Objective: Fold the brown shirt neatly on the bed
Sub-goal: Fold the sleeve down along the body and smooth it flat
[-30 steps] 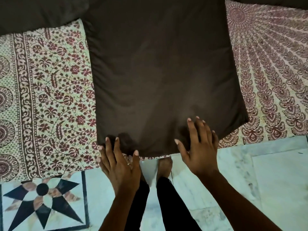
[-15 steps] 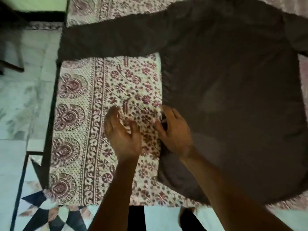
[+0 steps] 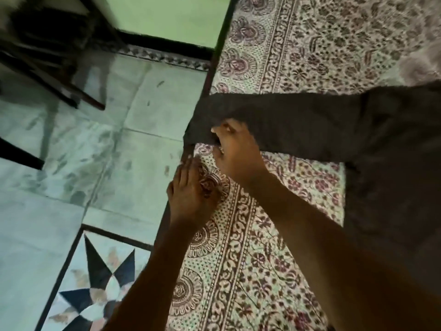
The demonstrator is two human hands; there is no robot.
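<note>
Pinched the cuff end of the sleeve [image 3: 298, 125] with the right hand [image 3: 235, 151], fingers curled round the cloth, just above the frame's centre. Held the left hand [image 3: 191, 194] just below and left of it, apart from it, fingers straight and together over the bed [image 3: 238, 271] by its left edge; could not tell through the blur whether touching it. Saw the shirt [image 3: 393, 163] lying on the bed at the right of the frame, sleeve running leftward to the bed's edge. Saw pale floor [image 3: 107, 151] on the left, with a dark star inlay [image 3: 100, 290] at lower left and dark chair legs [image 3: 59, 75] at upper left.
</note>
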